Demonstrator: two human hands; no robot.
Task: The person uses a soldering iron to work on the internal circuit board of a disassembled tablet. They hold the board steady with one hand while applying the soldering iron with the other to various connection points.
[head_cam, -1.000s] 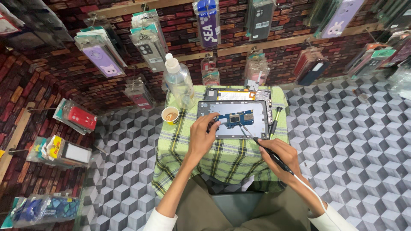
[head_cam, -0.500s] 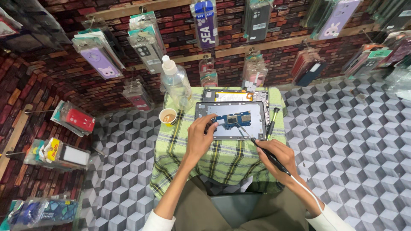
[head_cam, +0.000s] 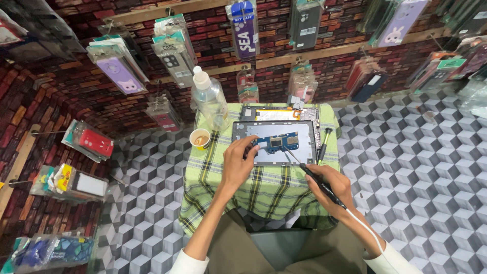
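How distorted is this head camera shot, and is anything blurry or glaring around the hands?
Head view: strong wide-angle bending, with the brick wall and shelves curving at the edges. The middle is sharp: the left hand on the opened tablet and the right hand holding a corded black tool. Light is even, with soft shadows and mild sheen on the hanging packets.

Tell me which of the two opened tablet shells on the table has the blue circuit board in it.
The nearer shell, under the left hand: grey frame with the blue board across its middle. The farther shell behind it shows a yellowish panel instead.

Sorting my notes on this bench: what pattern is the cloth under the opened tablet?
A green, white and black plaid tablecloth, clearest in the head view.
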